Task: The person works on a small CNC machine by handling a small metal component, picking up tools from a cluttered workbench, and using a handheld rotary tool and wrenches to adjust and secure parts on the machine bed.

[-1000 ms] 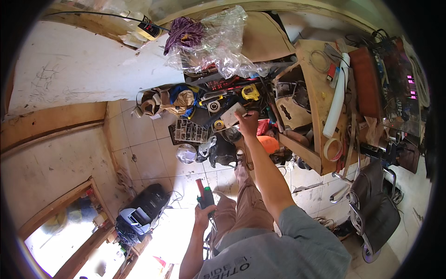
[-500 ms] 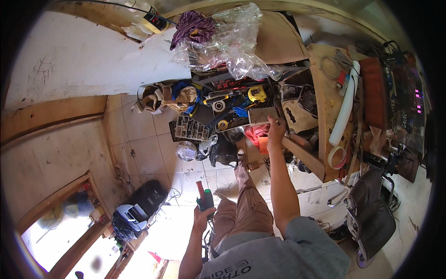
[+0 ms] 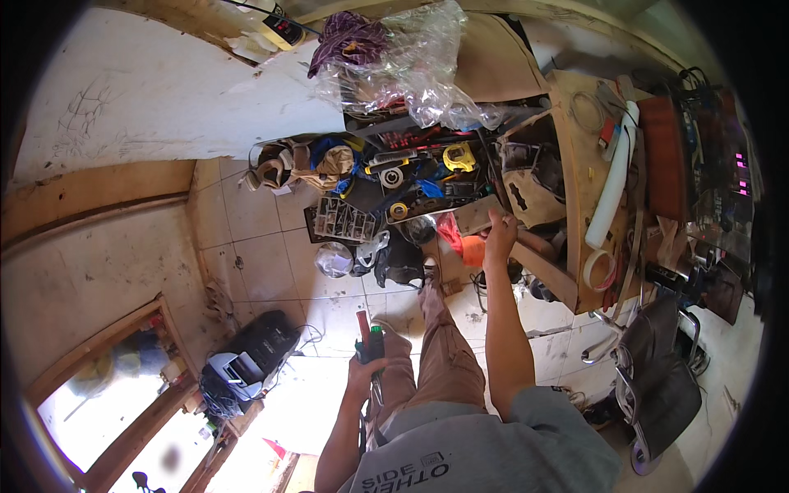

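My left hand (image 3: 360, 378) is closed around several hand tools (image 3: 376, 349) with dark green and black handles. A reddish-brown handle (image 3: 362, 324) sticks up beside them, and thin metal shafts point down below the fist. At the right, my right hand (image 3: 500, 238) grips the end of a flat tan rectangular piece (image 3: 472, 217), maybe a thin box or a board. It hangs at the near edge of a black tool tray (image 3: 419, 212), just above a red bag (image 3: 449, 232). Inside the tray are a yellow tape measure (image 3: 459, 158), rolls of tape (image 3: 394, 178) and other tools.
A compartment organizer (image 3: 346, 220) with small parts lies left of the tray. Clear plastic sheeting (image 3: 436, 62) and a purple cloth (image 3: 349, 41) lie beyond it. On the right stand a wooden bench (image 3: 575, 164) and a dark chair (image 3: 657, 378). A black bag (image 3: 263, 337) sits on the floor at left.
My right hand has moved slightly right and toward me with the tan piece, which has tilted. My left hand has shifted a little right and up with the tools.
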Motion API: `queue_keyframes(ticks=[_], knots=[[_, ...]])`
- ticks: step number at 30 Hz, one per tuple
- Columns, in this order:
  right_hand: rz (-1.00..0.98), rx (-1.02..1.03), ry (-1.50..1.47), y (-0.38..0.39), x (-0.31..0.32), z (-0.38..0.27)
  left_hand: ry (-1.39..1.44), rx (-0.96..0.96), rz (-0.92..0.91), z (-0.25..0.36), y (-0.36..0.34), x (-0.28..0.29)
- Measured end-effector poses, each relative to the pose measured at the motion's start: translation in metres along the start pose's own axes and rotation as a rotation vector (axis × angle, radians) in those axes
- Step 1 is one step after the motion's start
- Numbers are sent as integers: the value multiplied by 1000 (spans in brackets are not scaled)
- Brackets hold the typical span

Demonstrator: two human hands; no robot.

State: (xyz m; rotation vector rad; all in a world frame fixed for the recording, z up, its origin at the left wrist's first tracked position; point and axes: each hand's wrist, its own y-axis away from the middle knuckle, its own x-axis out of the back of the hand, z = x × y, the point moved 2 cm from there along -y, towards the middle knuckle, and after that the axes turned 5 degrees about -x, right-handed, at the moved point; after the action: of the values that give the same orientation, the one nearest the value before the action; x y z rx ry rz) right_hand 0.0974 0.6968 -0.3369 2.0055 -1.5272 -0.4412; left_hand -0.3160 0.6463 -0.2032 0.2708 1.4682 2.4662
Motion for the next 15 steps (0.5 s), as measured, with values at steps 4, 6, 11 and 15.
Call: queue_keyframes(ticks=[4, 6, 11, 15], knots=[[15, -46, -10, 2, 8, 4, -38, -3, -19, 4, -3, 2], [10, -60, -53, 4, 6, -4, -43, 3, -11, 6, -3, 2], [28, -21, -48, -10, -6, -21, -17, -48, 2, 10, -2, 1], [-48, -4, 38, -8, -25, -21, -29, -59, 11, 3, 0, 4]])
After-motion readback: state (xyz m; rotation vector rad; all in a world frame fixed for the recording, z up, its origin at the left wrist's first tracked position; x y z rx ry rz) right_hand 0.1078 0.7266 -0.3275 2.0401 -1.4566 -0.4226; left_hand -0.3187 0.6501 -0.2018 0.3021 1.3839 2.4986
